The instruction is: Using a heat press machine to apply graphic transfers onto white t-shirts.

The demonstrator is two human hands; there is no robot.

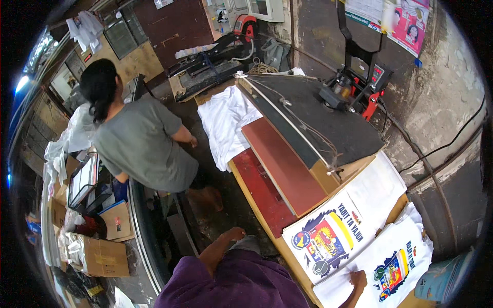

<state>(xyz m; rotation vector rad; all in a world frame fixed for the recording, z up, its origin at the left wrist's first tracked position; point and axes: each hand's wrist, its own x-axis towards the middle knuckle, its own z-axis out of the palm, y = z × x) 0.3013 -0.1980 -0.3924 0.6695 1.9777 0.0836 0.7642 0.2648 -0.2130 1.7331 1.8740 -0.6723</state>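
Note:
My left hand (pixel 233 235) hangs beside my purple shirt (pixel 221 287) at the lower middle, fingers loosely bent and holding nothing that I can see. My right hand (pixel 358 280) is on a white printed garment (pixel 411 241) at the lower right, fingers curled at its left part. Just above it lies a stack of white sheets (pixel 359 190) with a colourful mirrored print. These rest on a wooden table (pixel 267 241), beside a red board (pixel 280 164) and a dark slanted panel (pixel 313 123).
A person (pixel 133 143) in a grey T-shirt stands at the left beside a counter with boxes (pixel 102 256). A white cloth (pixel 226 123) lies at the table's far end. Two heat presses (pixel 215 61) (pixel 354 92) stand behind. A blue container (pixel 441 280) is at lower right.

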